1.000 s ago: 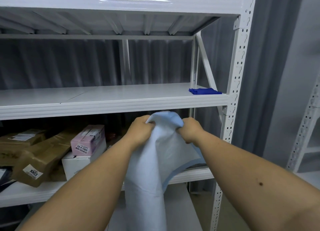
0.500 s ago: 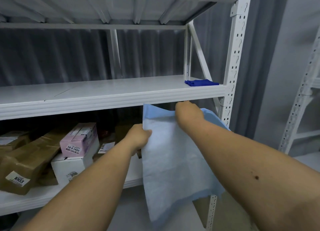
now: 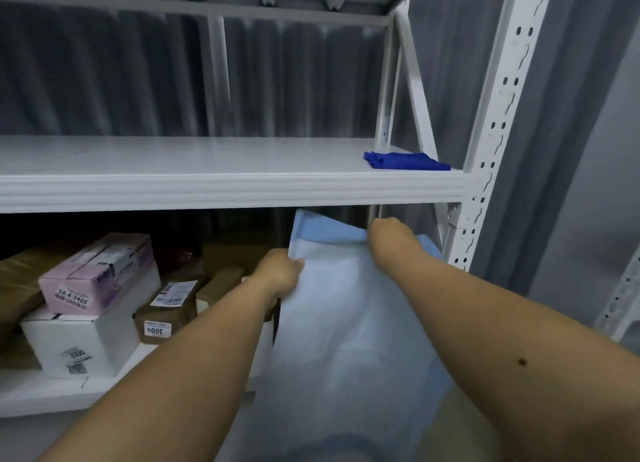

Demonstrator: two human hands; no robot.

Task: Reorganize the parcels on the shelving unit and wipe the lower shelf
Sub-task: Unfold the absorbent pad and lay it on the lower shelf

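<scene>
A large pale blue cloth [image 3: 349, 309] hangs spread in front of the lower shelf [image 3: 41, 392]. My left hand [image 3: 277, 271] grips its left edge. My right hand [image 3: 389, 234] holds its top edge just under the middle shelf [image 3: 207, 187]. On the lower shelf at the left lie several parcels: a pink box [image 3: 97, 274] on a white box [image 3: 79, 340], brown paper packages [image 3: 17, 288], and a small brown box labelled 3004 [image 3: 166, 316]. A folded dark blue cloth [image 3: 405, 160] lies at the right end of the middle shelf.
The white perforated upright [image 3: 491, 139] of the shelving unit stands at the right, with a diagonal brace [image 3: 415, 90] behind it. Grey curtains [image 3: 571, 149] hang behind and to the right. Another rack's post [image 3: 620, 302] shows at the far right edge.
The bunched cloth has been spread open: my hands moved apart, the left down and left, the right up toward the underside of the middle shelf. The view moved closer to the shelves.
</scene>
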